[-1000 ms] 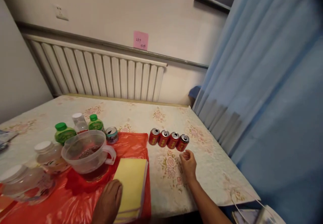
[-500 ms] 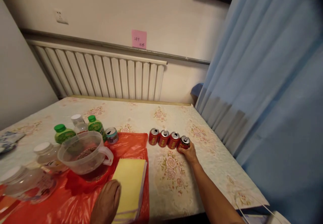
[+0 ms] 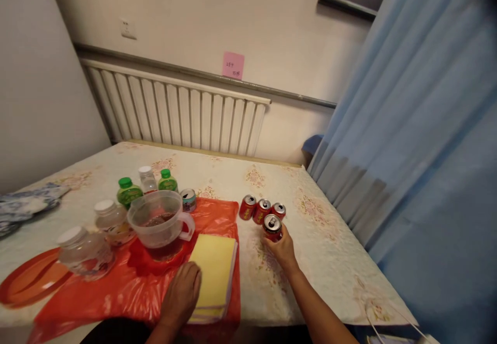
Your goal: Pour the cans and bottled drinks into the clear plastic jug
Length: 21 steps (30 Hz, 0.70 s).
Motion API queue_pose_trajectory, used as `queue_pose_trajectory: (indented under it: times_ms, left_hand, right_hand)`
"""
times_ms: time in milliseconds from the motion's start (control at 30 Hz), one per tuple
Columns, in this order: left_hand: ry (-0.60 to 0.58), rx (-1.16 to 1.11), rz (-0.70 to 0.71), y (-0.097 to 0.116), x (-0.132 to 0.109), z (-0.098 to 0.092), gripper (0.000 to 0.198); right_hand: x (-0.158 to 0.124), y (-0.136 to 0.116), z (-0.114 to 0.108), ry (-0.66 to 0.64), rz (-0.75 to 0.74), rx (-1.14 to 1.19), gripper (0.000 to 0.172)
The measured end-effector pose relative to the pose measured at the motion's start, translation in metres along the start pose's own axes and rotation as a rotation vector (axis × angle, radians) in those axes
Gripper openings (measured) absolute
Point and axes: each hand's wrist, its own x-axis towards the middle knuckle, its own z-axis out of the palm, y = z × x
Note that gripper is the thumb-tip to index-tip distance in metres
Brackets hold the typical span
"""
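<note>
My right hand (image 3: 282, 250) grips a red drink can (image 3: 272, 228), its opened top facing up, in front of a row of three similar red cans (image 3: 262, 211). My left hand (image 3: 182, 293) rests with curled fingers at the left edge of a folded yellow cloth (image 3: 213, 271); whether anything is in those fingers I cannot make out. Under the cloth lies a red plastic sheet (image 3: 128, 298). Beyond my left hand stands a clear plastic jug (image 3: 155, 222) with a handle and some dark liquid in it.
Left of the jug are clear jars with white lids (image 3: 87, 253), green-capped bottles (image 3: 129, 193) and an orange-red oval tray (image 3: 31, 282). A small teal can (image 3: 188, 200) stands behind the handle. A blue curtain (image 3: 407, 152) hangs on the right; a radiator (image 3: 174, 108) lines the wall.
My right hand has taken the rightmost red can out of the row, bringing it nearer and to the left, in front of the others. The camera view has turned left. My left hand stays beside the cloth.
</note>
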Motion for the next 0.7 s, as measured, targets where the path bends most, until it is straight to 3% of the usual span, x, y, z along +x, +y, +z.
queue_pose_trajectory:
  times_ms: [200,433,567,700]
  left_hand:
    - [0.055,0.033,-0.018,0.006,-0.003,-0.004,0.022]
    - [0.112,0.028,-0.031,0.003,-0.011,0.002,0.022]
    - [0.129,0.025,-0.040,0.000,-0.014,0.006,0.021]
    - [0.163,0.042,-0.034,0.000,-0.016,0.009,0.020]
  right_hand:
    - [0.013,-0.084,0.038,-0.183,-0.440,-0.036,0.065]
    - [0.039,-0.182,0.086,-0.298,-0.796,-0.096,0.062]
    - [0.046,-0.219,0.113,-0.337,-0.958,-0.188,0.063]
    - [0.050,-0.241,0.132,-0.363,-1.086,-0.353,0.059]
